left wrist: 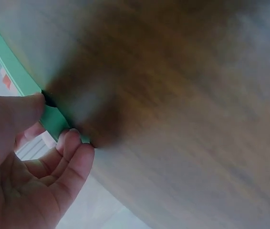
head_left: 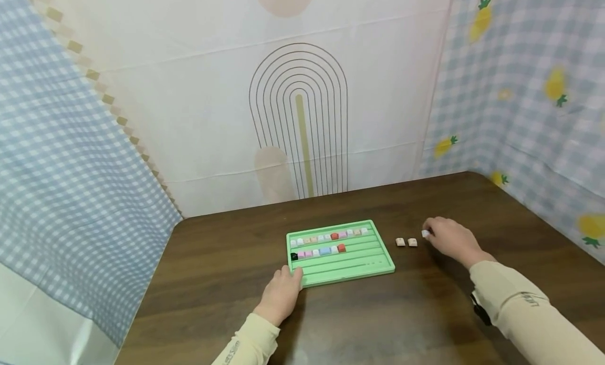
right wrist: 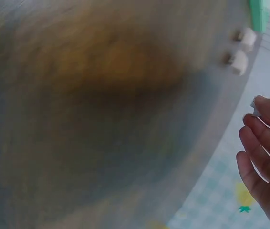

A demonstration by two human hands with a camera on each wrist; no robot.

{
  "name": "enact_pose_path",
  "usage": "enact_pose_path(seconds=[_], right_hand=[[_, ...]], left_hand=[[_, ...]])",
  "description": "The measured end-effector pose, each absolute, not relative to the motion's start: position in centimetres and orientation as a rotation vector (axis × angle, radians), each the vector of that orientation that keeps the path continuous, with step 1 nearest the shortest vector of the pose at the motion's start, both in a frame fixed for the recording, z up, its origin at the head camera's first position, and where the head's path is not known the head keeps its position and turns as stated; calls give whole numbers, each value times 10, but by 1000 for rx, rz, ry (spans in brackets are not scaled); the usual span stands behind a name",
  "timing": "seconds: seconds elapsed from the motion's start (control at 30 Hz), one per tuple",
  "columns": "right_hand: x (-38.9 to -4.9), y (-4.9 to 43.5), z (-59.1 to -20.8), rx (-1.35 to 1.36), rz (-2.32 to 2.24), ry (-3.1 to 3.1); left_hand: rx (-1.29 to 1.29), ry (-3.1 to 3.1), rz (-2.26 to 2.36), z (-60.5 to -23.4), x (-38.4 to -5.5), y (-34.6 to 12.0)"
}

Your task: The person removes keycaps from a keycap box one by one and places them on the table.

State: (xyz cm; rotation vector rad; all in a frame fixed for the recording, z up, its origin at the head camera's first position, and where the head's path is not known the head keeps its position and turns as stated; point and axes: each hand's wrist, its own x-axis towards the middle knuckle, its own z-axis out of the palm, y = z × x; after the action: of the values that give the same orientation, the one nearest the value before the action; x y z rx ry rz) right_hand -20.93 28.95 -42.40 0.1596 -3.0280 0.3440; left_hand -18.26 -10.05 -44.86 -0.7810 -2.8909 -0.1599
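A pale green tray [head_left: 350, 277] with ridged rows lies on the table. Small coloured keycaps stand along its top row, and a shorter line with a black keycap [head_left: 294, 256] at its left end sits below. My left hand [head_left: 280, 292] grips the near left corner of the tray, thumb on one side and fingertips at the other in the left wrist view. To the right of the tray, my right hand [head_left: 452, 241] pinches a whitish keycap [right wrist: 255, 107] between thumb and index finger. Two cream keycaps [head_left: 400, 242] lie between the tray and that hand.
The dark wooden table [head_left: 227, 260] backs onto a pale printed cloth [head_left: 208, 118]. Checked cloths hang at the left and right sides, the right one [head_left: 520, 123] with pineapples on it.
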Motion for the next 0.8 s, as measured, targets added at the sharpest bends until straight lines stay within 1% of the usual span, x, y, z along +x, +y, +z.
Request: enact_pose_path(seconds=[0.47,0.8], right_hand=[[-218,290,-440,196,386,-3129],[-222,286,-434,174,391,-3131]], left_hand=[[-760,-2918,-191,-449,-185,-102],[-770,-2911,-169,-451,-186,-101]])
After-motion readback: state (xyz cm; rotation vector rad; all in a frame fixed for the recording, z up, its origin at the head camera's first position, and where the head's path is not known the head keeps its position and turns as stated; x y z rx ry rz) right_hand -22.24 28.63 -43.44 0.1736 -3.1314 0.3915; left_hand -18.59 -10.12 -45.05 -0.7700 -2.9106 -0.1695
